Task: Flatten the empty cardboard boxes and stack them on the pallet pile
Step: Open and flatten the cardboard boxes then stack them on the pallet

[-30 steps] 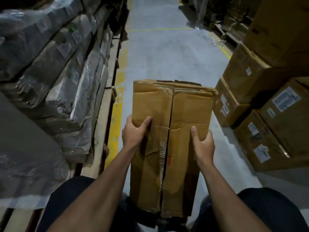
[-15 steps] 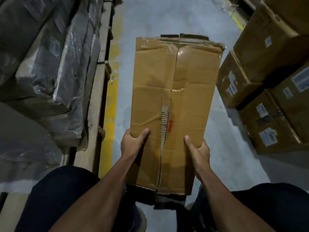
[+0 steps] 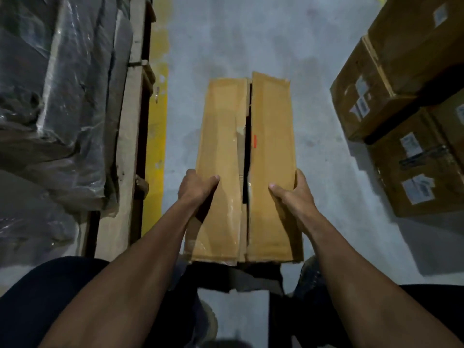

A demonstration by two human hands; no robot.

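Both hands grip one long brown flattened cardboard box (image 3: 247, 169) over the grey concrete floor (image 3: 251, 33). Left hand (image 3: 194, 184) clamps its left edge, thumb on top; right hand (image 3: 293, 189) clamps its right edge likewise. An open seam runs lengthwise down the box. Plastic-wrapped stacks on a wooden pallet (image 3: 125, 146) line the left; labelled brown cartons (image 3: 401, 96) stand right.

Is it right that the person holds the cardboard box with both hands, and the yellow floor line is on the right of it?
Not quite. The head view shows the yellow floor line left of the cardboard box. Both the left hand and right hand do hold it.
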